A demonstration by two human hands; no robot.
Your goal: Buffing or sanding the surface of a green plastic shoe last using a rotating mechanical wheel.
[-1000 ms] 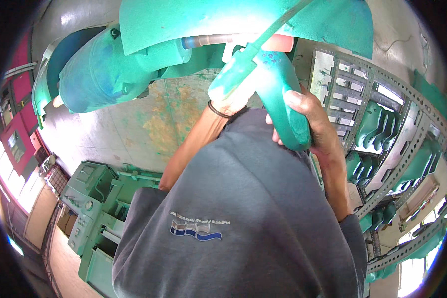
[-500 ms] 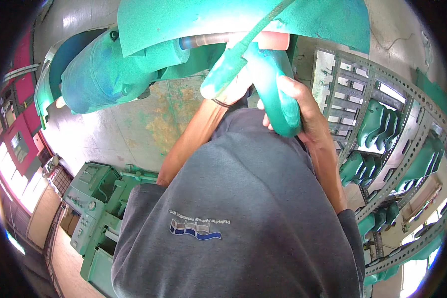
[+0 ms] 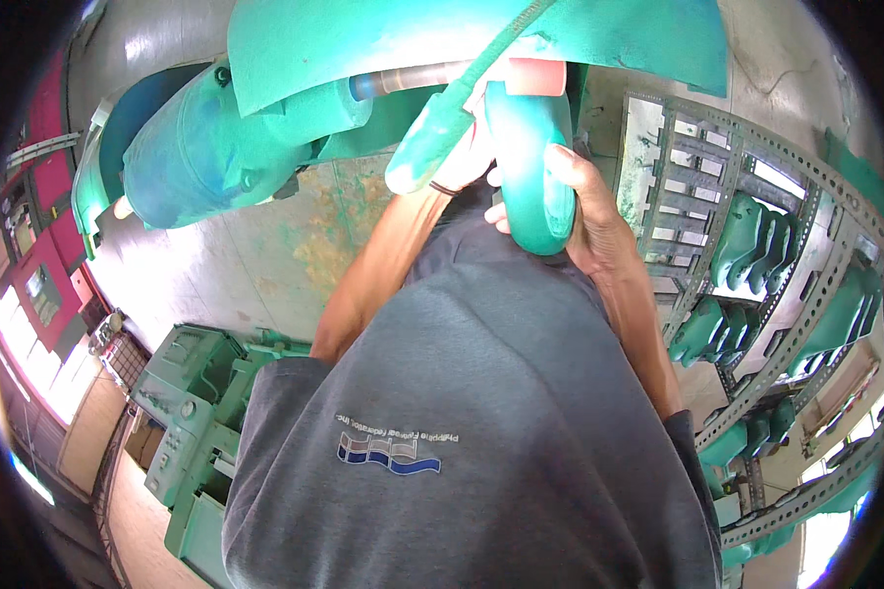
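Note:
A green shoe last (image 3: 530,167) is held nearly lengthwise in front of me, its upper end at a pinkish-orange cylindrical roller (image 3: 536,78). My right hand (image 3: 591,201) is closed around its lower part, thumb on top and fingertips showing at the left side. My left hand (image 3: 476,157) grips near the upper end, its fingers mostly hidden. Over that hand hangs a green-dusted head (image 3: 427,144) on a flexible stalk (image 3: 501,44), perhaps a lamp. A large curved green hood (image 3: 481,39) covers the roller from above.
At right stands a perforated metal rack (image 3: 727,294) bearing several green shoe lasts (image 3: 746,245). A thick green duct (image 3: 201,147) joins the hood at left. Lower left is a green-coated machine (image 3: 182,393) with knobs. The floor (image 3: 255,255) has greenish and rusty stains.
The shoe last has swung from a slant to nearly straight, its lower end moving left and slightly up. My right hand has shifted left with it; my left hand keeps its hold.

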